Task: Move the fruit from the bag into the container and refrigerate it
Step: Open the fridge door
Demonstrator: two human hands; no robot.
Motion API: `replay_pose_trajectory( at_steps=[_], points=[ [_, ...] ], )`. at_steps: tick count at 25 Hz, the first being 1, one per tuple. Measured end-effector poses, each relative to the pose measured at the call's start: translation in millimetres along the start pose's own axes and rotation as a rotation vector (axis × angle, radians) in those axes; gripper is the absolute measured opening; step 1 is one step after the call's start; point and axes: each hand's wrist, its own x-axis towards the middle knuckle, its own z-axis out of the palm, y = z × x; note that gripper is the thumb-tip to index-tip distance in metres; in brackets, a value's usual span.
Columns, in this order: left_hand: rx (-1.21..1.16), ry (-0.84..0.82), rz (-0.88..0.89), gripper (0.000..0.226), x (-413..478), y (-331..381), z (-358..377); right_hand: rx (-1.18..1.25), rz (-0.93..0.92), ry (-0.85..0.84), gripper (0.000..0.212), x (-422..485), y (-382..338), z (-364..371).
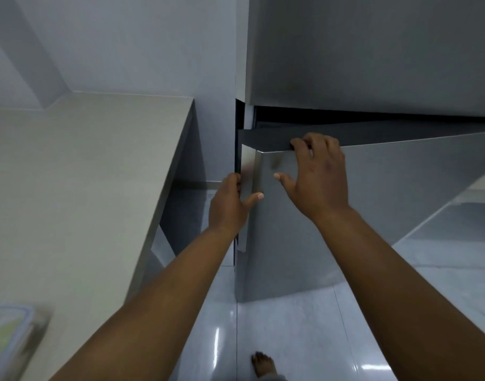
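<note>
Fruit's clear lidded plastic container (9,336) sits on the beige table (84,188) behind my left elbow, apart from both hands. My left hand (227,207) fingers curl round the grey fridge door (332,229) edge; right hand (318,174) fingers hook its top, ajar.

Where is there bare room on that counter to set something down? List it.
Nearly all of the counter is bare: from the back wall to its right edge beside the fridge door. Only the near left corner is taken, by the container. By the door it is crowded: left hand and right hand grip its edges.
</note>
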Motion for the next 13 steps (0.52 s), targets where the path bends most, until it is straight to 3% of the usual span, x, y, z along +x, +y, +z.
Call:
replay_pose_trajectory(
  at_steps=[3,7,11,13],
  points=[
    [-0.032,-0.019,0.073,0.048,-60,6,1,-0.023,0.083,-0.029,0.074,-38,-13,-34],
    [-0.161,-0.2,0.169,0.039,-139,16,0,-0.017,0.192,-0.066,0.094,-98,-27,-85],
    [-0.211,-0.446,0.36,0.042,-203,33,1,0.019,0.314,-0.045,0.096,-155,-34,-126],
    [-0.182,-0.511,0.511,0.031,-218,43,-1,-0.001,0.373,-0.028,0.094,-181,-32,-142]
  ],
)
